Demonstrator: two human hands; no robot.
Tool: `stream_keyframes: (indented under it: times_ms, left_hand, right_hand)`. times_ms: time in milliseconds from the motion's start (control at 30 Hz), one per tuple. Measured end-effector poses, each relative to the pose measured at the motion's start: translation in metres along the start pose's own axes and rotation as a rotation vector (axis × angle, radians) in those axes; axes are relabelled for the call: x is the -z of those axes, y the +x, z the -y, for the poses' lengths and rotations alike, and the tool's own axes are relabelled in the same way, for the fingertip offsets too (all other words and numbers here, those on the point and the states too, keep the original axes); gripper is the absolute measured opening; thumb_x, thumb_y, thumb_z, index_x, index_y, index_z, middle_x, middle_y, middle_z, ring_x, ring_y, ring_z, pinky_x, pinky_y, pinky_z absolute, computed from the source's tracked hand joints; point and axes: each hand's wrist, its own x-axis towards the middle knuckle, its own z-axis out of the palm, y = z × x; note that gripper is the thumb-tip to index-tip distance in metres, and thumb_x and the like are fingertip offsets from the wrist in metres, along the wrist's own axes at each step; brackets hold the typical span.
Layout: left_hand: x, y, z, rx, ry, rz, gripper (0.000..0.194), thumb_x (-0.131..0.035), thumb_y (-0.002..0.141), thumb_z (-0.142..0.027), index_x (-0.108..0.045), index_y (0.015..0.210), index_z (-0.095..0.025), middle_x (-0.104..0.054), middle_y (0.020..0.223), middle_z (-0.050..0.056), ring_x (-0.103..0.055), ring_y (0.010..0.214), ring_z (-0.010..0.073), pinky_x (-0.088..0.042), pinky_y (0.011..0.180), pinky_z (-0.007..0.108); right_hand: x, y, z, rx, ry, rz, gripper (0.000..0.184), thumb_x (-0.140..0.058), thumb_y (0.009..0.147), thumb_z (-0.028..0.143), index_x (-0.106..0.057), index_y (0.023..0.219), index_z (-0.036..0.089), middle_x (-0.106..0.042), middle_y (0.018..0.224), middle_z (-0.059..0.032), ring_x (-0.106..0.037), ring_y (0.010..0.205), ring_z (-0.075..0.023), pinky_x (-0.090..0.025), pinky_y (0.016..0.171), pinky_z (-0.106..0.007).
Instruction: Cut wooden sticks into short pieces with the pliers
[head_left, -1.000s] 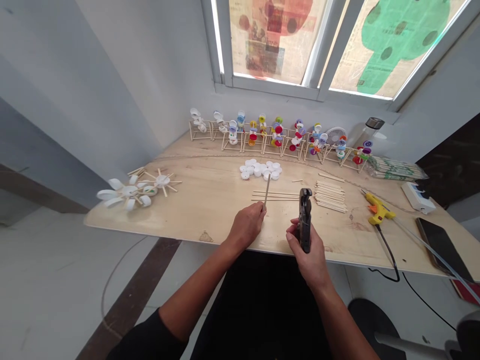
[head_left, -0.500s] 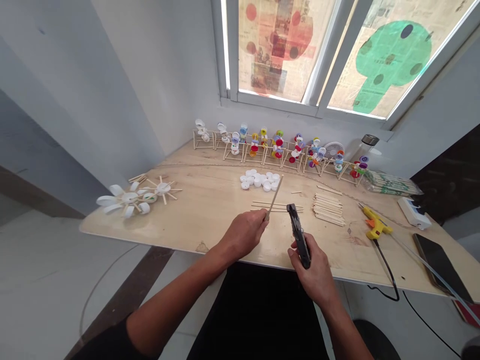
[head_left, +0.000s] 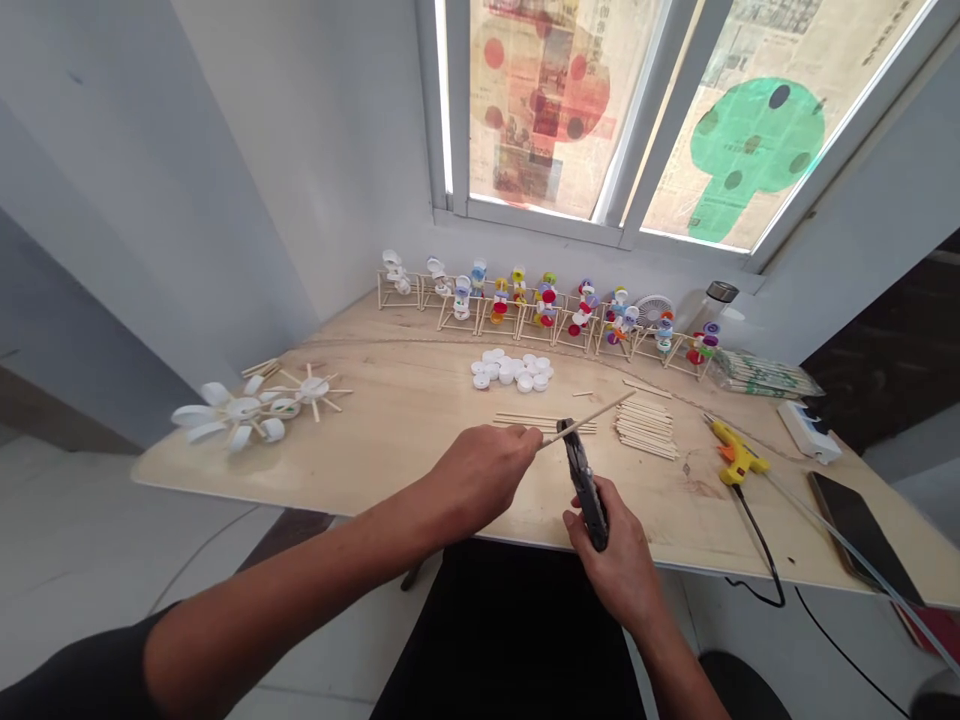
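My left hand (head_left: 480, 472) pinches one end of a thin wooden stick (head_left: 600, 413) that slants up to the right. My right hand (head_left: 616, 555) grips the handles of black cutting pliers (head_left: 583, 480), whose jaws meet the stick near my left fingers. Both hands hover over the near edge of a light wooden table (head_left: 390, 440). On the table just beyond lie a few long sticks (head_left: 536, 423) and a stack of short cut sticks (head_left: 646, 428).
A heap of white bottle caps (head_left: 511, 369) sits mid-table, and a row of stick-and-cap models (head_left: 544, 305) lines the wall. White cap wheels (head_left: 255, 405) lie at the left. At the right are a yellow glue gun (head_left: 733, 458), a power strip (head_left: 807, 431) and a phone (head_left: 851, 512).
My left hand has swung the stick from pointing away to slanting right. The pliers have tilted left and their jaws have reached the stick.
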Motion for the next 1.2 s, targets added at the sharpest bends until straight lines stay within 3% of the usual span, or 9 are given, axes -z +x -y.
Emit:
stream_keyframes:
  times_ms: [133,567,1200]
  left_hand:
    - [0.006,0.002,-0.007,-0.009,0.059,0.027,0.019,-0.035,0.073,-0.001,-0.045,0.079,-0.016,-0.058,0.077,0.006,-0.057,0.065,0.0198,-0.043,0.053,0.029]
    - [0.018,0.005,-0.025,0.041,0.223,0.076,0.02,-0.033,0.078,-0.003,-0.05,0.085,-0.012,-0.057,0.079,0.01,-0.058,0.07,0.023,-0.047,0.056,0.033]
    - [0.022,0.008,-0.031,0.062,0.326,0.033,0.017,-0.041,0.075,0.001,-0.054,0.08,-0.009,-0.056,0.07,0.01,-0.059,0.068,0.0233,-0.047,0.054,0.031]
  right_hand:
    - [-0.002,-0.002,0.002,0.008,0.013,-0.047,0.028,-0.048,0.077,0.027,-0.049,0.104,0.021,-0.063,0.092,-0.0043,-0.06,0.082,-0.0195,-0.047,0.071,-0.029]
    - [-0.007,-0.006,0.01,0.056,0.08,-0.105,0.031,-0.049,0.076,0.022,-0.049,0.107,0.02,-0.062,0.094,-0.0047,-0.058,0.084,-0.0196,-0.045,0.074,-0.03]
    - [-0.013,-0.005,0.017,0.018,0.031,-0.096,0.011,-0.044,0.081,0.029,-0.048,0.087,0.021,-0.06,0.069,-0.0003,-0.057,0.061,-0.0182,-0.04,0.057,-0.026]
